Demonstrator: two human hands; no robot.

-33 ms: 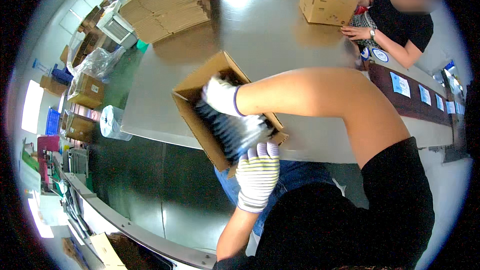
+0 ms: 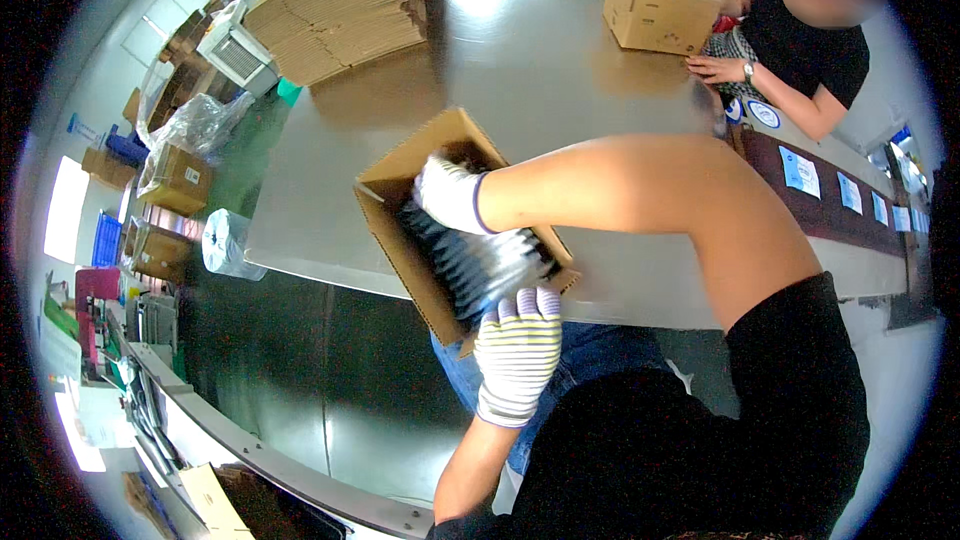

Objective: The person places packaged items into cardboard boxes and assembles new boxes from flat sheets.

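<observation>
An open cardboard box [image 2: 405, 265] sits tilted at the table's near edge. Inside it lies a row of dark, ridged items [image 2: 455, 260], partly under shiny clear or whitish plastic; blur hides their kind. My right hand [image 2: 450, 192], in a white knit glove, reaches down into the far part of the box, over the items. Its fingertips are hidden. My left hand [image 2: 518, 355], in a striped white glove, is closed over the box's near rim, its fingers beside the plastic and its thumb out of sight.
A tall stack of flattened cartons [image 2: 340, 15] stands at the table's far left. Across the grey table [image 2: 520, 100], a co-worker in black [image 2: 800, 50] sits by another open carton [image 2: 660, 15]. Left of the table stand a plastic-wrapped roll [image 2: 228, 243] and several boxes [image 2: 180, 180].
The box and both hands have shifted very slightly to the right. My hold on the rim and my reach into the box look the same.
</observation>
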